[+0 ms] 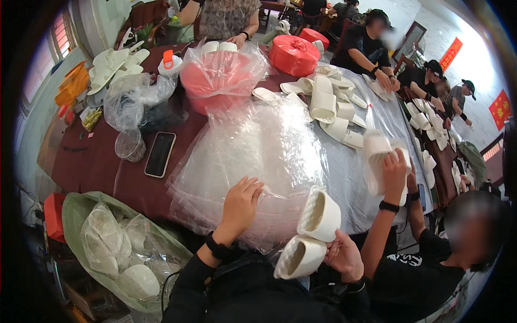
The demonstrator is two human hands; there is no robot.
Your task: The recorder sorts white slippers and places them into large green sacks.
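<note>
My right hand [345, 257] grips a pair of white slippers [319, 214], held one beside the other near the table's front edge. Their open toe ends face up and a quilted pattern shows on the straps. My left hand [242, 205] reaches over a stack of clear plastic bags [242, 153], its fingers stretched out and touching the near part of the top bag. No object shows in its fingers. The bags lie flat on the table in front of me, shiny and wrinkled.
A phone [160, 154] lies left of the bags. Loose white slippers [323, 99] are heaped beyond them, near red twine rolls [294, 55]. A green sack [72, 215] with bagged slippers stands at my lower left. On my right, a co-worker's hand [395, 168] holds white slippers.
</note>
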